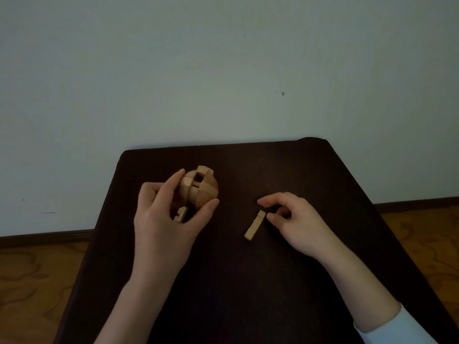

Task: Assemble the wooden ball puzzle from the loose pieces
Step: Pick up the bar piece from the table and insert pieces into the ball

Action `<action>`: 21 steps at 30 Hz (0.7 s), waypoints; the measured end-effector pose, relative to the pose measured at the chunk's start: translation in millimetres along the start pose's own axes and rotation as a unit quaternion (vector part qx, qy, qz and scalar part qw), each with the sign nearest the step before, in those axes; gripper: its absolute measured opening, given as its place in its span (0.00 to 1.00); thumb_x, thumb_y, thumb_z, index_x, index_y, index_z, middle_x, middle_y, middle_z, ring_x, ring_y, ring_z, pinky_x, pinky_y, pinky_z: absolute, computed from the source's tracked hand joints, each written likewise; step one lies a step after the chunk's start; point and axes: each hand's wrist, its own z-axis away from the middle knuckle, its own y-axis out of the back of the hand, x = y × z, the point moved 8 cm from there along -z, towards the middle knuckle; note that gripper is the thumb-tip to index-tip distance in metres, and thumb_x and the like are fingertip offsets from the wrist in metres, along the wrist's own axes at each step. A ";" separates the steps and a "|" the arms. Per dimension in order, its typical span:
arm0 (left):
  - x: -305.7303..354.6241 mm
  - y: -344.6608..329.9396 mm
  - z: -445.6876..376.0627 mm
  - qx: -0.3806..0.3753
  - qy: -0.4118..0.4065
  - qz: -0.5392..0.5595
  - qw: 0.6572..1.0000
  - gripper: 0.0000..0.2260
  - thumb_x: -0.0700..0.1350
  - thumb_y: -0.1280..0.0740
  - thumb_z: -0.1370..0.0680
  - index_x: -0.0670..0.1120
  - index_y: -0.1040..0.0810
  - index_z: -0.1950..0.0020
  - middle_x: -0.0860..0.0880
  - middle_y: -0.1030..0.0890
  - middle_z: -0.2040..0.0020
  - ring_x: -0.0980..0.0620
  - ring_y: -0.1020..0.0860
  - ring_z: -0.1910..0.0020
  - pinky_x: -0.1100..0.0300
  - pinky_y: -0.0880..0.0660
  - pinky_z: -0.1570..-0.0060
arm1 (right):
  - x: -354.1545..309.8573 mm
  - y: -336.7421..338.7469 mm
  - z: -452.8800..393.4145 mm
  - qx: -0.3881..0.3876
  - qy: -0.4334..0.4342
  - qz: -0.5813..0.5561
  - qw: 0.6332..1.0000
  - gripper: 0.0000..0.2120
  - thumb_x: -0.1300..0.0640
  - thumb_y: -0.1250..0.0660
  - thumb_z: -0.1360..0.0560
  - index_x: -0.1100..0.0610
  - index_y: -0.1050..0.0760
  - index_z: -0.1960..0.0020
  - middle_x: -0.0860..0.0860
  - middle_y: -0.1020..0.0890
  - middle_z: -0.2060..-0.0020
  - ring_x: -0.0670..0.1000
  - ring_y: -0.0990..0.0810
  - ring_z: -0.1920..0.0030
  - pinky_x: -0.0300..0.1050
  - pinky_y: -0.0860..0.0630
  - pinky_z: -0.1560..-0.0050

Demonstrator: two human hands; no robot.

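A partly built wooden ball [198, 188] sits at the left of the dark table [248, 281], with an open slot in its top and one piece sticking up at the back. My left hand [162, 219] grips it between thumb and fingers. A notched piece [180, 214] pokes out below the ball, under my palm. A flat wooden bar [255, 225] lies loose on the table to the right. My right hand [291, 219] hovers at the bar's upper end, fingertips curled and just touching or nearly touching it; I cannot tell which.
The table stands against a pale wall [223, 70]. Its far edge runs just behind the ball, and its left and right edges drop to a wooden floor [37, 281]. A white sleeve [387, 328] covers my right forearm.
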 end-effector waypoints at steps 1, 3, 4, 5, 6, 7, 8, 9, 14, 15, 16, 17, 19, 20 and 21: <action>-1.5 1.5 -0.5 0.003 0.002 -0.001 1.000 0.33 0.55 0.25 0.34 0.49 0.28 0.30 0.53 0.31 0.48 0.59 0.30 0.53 0.73 0.34 0.59 | -0.4 -0.3 0.4 -0.003 0.002 0.004 1.000 0.17 0.61 0.35 0.21 0.44 0.25 0.38 0.40 0.25 0.43 0.39 0.25 0.50 0.30 0.31 0.57; -3.6 4.0 -1.8 0.008 0.003 0.000 1.000 0.33 0.54 0.24 0.34 0.50 0.28 0.31 0.53 0.30 0.48 0.60 0.30 0.55 0.75 0.33 0.60 | -1.0 -1.4 0.9 -0.011 0.007 0.015 1.000 0.17 0.61 0.35 0.21 0.44 0.25 0.37 0.41 0.25 0.43 0.41 0.24 0.51 0.31 0.30 0.56; -4.3 5.0 -2.5 0.010 0.003 0.002 1.000 0.32 0.53 0.24 0.33 0.50 0.28 0.31 0.53 0.30 0.49 0.60 0.30 0.55 0.76 0.33 0.60 | -1.5 -1.9 0.9 -0.014 0.010 0.020 1.000 0.17 0.61 0.34 0.21 0.44 0.25 0.37 0.41 0.26 0.43 0.42 0.24 0.52 0.32 0.29 0.55; -4.5 6.1 -3.2 0.011 0.002 0.003 1.000 0.32 0.53 0.24 0.33 0.50 0.28 0.31 0.52 0.30 0.49 0.62 0.29 0.55 0.76 0.33 0.60 | -2.0 -2.6 0.9 -0.016 0.012 0.024 0.999 0.18 0.61 0.34 0.22 0.44 0.25 0.37 0.41 0.26 0.42 0.42 0.24 0.53 0.32 0.29 0.55; -5.2 7.2 -4.0 0.014 0.002 0.004 1.000 0.32 0.53 0.24 0.33 0.50 0.27 0.31 0.52 0.30 0.49 0.62 0.29 0.55 0.75 0.33 0.60 | -2.4 -3.3 0.9 -0.019 0.015 0.028 0.999 0.18 0.61 0.34 0.22 0.44 0.25 0.36 0.41 0.27 0.42 0.42 0.24 0.53 0.32 0.29 0.55; -5.7 8.2 -4.9 0.018 0.003 0.005 1.000 0.32 0.53 0.24 0.33 0.49 0.28 0.31 0.52 0.30 0.49 0.60 0.30 0.56 0.74 0.34 0.60 | -2.5 -4.1 1.0 -0.022 0.016 0.031 0.999 0.18 0.61 0.34 0.22 0.44 0.25 0.36 0.41 0.27 0.41 0.42 0.24 0.53 0.32 0.29 0.55; -6.7 9.7 -5.7 0.021 0.005 0.006 1.000 0.32 0.52 0.24 0.33 0.49 0.28 0.30 0.52 0.30 0.49 0.60 0.30 0.56 0.74 0.34 0.60 | -2.6 -4.8 1.0 -0.026 0.016 0.035 0.999 0.18 0.61 0.34 0.22 0.44 0.26 0.36 0.41 0.28 0.41 0.42 0.24 0.53 0.32 0.29 0.55; -7.4 10.8 -6.2 0.024 0.007 0.008 1.000 0.32 0.52 0.24 0.33 0.49 0.28 0.30 0.51 0.30 0.48 0.59 0.30 0.55 0.74 0.34 0.60 | -2.6 -5.3 1.0 -0.031 0.016 0.038 0.999 0.19 0.61 0.34 0.22 0.44 0.26 0.35 0.41 0.29 0.41 0.42 0.24 0.52 0.33 0.30 0.55; -9.9 12.0 -6.8 0.026 0.007 0.004 1.000 0.33 0.53 0.24 0.33 0.49 0.28 0.30 0.50 0.29 0.48 0.56 0.29 0.52 0.72 0.34 0.59 | -4.4 -8.5 3.0 -0.070 0.030 0.069 0.995 0.23 0.61 0.33 0.22 0.41 0.29 0.33 0.39 0.32 0.40 0.41 0.26 0.49 0.32 0.30 0.53; -9.7 11.5 -6.7 0.026 0.008 0.004 1.000 0.33 0.53 0.24 0.33 0.49 0.28 0.30 0.50 0.29 0.48 0.56 0.29 0.53 0.73 0.34 0.59 | -4.7 -9.5 3.6 -0.079 0.035 0.073 0.994 0.23 0.61 0.33 0.22 0.40 0.30 0.33 0.39 0.33 0.41 0.41 0.27 0.49 0.32 0.30 0.53; -9.9 11.2 -6.5 0.025 0.010 0.006 1.000 0.33 0.53 0.24 0.33 0.49 0.28 0.30 0.50 0.30 0.48 0.57 0.29 0.53 0.73 0.35 0.59 | -5.1 -10.5 4.5 -0.087 0.040 0.075 0.993 0.24 0.60 0.32 0.23 0.39 0.30 0.33 0.39 0.33 0.41 0.41 0.28 0.48 0.32 0.30 0.52; -9.7 11.0 -6.3 0.025 0.013 0.010 1.000 0.33 0.53 0.24 0.33 0.49 0.28 0.30 0.50 0.30 0.48 0.57 0.30 0.53 0.73 0.35 0.59 | -5.5 -11.8 5.6 -0.095 0.046 0.076 0.992 0.25 0.59 0.32 0.23 0.38 0.31 0.32 0.39 0.34 0.41 0.40 0.29 0.46 0.32 0.30 0.50; -10.0 10.4 -5.6 0.023 0.016 0.016 0.999 0.33 0.52 0.24 0.33 0.49 0.27 0.30 0.50 0.30 0.48 0.57 0.29 0.53 0.73 0.34 0.58 | -7.2 -15.2 8.1 -0.109 0.062 0.079 0.989 0.27 0.57 0.30 0.24 0.36 0.33 0.32 0.39 0.36 0.41 0.39 0.33 0.42 0.35 0.32 0.41; -10.1 10.2 -5.5 0.023 0.015 0.016 1.000 0.32 0.52 0.24 0.33 0.49 0.27 0.31 0.50 0.30 0.48 0.57 0.29 0.53 0.73 0.34 0.58 | -8.8 -17.1 9.1 -0.113 0.075 0.084 0.987 0.27 0.56 0.29 0.25 0.34 0.33 0.32 0.38 0.37 0.41 0.39 0.36 0.39 0.36 0.34 0.37; -10.1 9.9 -5.6 0.022 0.014 0.017 1.000 0.32 0.53 0.24 0.33 0.49 0.27 0.31 0.50 0.30 0.48 0.57 0.29 0.53 0.72 0.33 0.57 | -10.6 -18.8 10.3 -0.114 0.089 0.093 0.985 0.26 0.54 0.28 0.25 0.34 0.32 0.33 0.38 0.38 0.41 0.39 0.38 0.38 0.37 0.37 0.35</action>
